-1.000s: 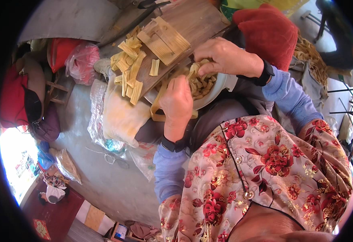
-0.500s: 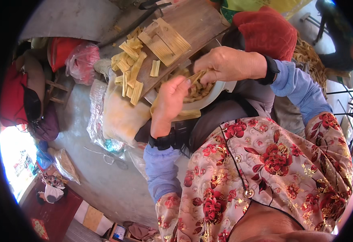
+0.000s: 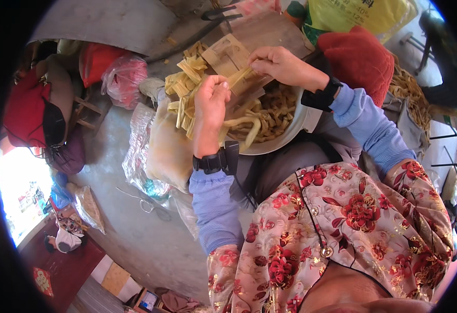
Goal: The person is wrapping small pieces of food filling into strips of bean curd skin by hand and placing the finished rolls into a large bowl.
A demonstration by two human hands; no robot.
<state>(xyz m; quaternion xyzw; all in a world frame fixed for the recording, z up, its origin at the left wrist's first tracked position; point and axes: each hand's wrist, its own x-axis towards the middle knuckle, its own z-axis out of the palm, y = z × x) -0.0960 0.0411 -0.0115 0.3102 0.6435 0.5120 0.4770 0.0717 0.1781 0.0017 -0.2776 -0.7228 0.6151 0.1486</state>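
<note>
A flat, pale yellow, fibrous strip (image 3: 240,76) is stretched between my two hands above the near end of a wooden board. My left hand (image 3: 210,104) pinches its left end between thumb and fingers. At the other end, my right hand (image 3: 287,66) is closed on the strip with bent fingers. Just below them sits a white bowl (image 3: 278,147) on my lap, filled with coiled, twisted yellow-brown strips (image 3: 279,112). One thick, pale length (image 3: 253,130) hangs over the bowl's near-left side. Beside my left hand lies a loose pile of similar strips (image 3: 189,83).
The wooden board (image 3: 278,34) carries flat ribbed pieces (image 3: 226,55). A red cloth (image 3: 356,62) and a yellow-green sack (image 3: 361,18) are at far right. A pale filled bag (image 3: 168,151) and clear plastic (image 3: 137,143) lie left. A low wooden stool (image 3: 87,112) stands farther left.
My hands have moved up and away from the bowl, and farther apart, with the strip now taut between them. More of the bowl's contents shows. The whole view has shifted slightly.
</note>
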